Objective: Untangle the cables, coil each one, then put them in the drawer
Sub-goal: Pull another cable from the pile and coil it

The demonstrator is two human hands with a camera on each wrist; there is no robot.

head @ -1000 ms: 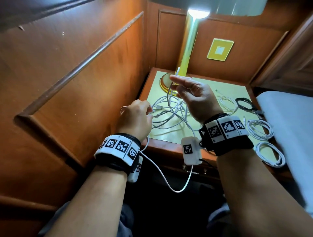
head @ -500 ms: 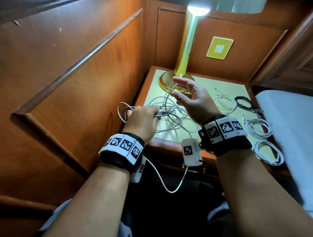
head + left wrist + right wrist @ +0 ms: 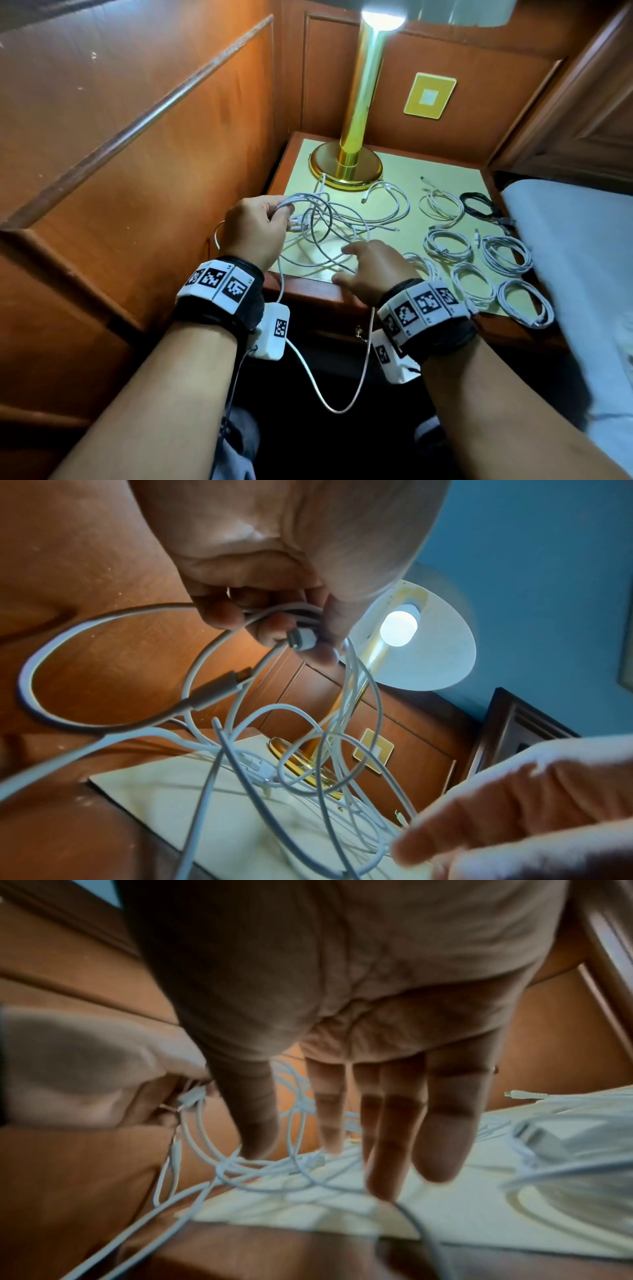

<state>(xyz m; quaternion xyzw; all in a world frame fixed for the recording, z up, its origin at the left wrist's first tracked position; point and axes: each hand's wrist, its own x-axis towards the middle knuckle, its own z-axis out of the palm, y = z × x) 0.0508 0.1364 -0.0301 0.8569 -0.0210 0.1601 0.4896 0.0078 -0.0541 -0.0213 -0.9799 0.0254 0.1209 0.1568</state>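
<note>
A tangle of white cables (image 3: 329, 222) lies on the pale top of the nightstand (image 3: 404, 171). My left hand (image 3: 255, 226) grips a bunch of these strands with a plug end (image 3: 301, 639) between thumb and fingers, lifted above the left edge. My right hand (image 3: 370, 270) hovers low over the front edge with fingers straight and spread (image 3: 387, 1137), holding nothing, just above the loose strands (image 3: 274, 1167). One white cable (image 3: 342, 394) hangs in a loop off the front. The drawer front (image 3: 342, 329) below looks closed.
Several coiled white cables (image 3: 507, 253) and a black coil (image 3: 478, 204) lie on the right half of the top. A brass lamp (image 3: 346, 164) stands at the back. Wood panels close in on the left; a white bed (image 3: 575, 246) borders the right.
My right hand has let go of the raised cable and dropped from near the lamp base to the front edge, fingers spread. My left hand has shifted forward and right, gathering more strands.
</note>
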